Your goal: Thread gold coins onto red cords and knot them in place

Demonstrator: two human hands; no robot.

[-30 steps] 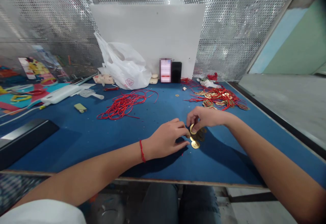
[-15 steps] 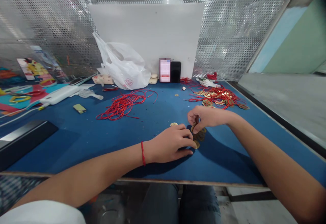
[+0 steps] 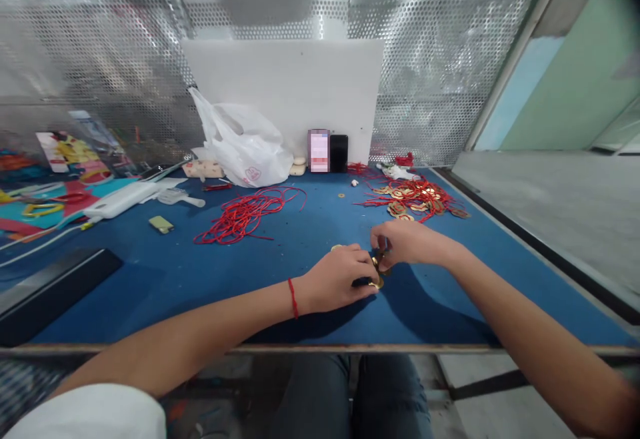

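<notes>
Gold-coloured coins [image 3: 379, 282] lie bunched on the blue table, partly covered by both my hands. My left hand [image 3: 345, 279], with a red cord bracelet on the wrist, curls its fingers and thumb around the near-left side of them. From the right, my right hand [image 3: 407, 244] reaches in with thumb and fingers pinched on coins at the bunch's upper edge; the exact number is hidden. Another gold coin [image 3: 337, 248] shows just behind my left knuckles.
Coins tied with red cord [image 3: 420, 198] are heaped at the back right. Loose red cord [image 3: 240, 216] lies left of centre. Behind stand a white plastic bag [image 3: 250, 149], a lit phone [image 3: 319, 151] and a black phone [image 3: 339, 154]. A dark bar [image 3: 60, 296] lies front left.
The view has tilted up, showing more wall. Both hands stay at the coins; the right fingers have closed in nearer the left, and fewer coins show between them.
</notes>
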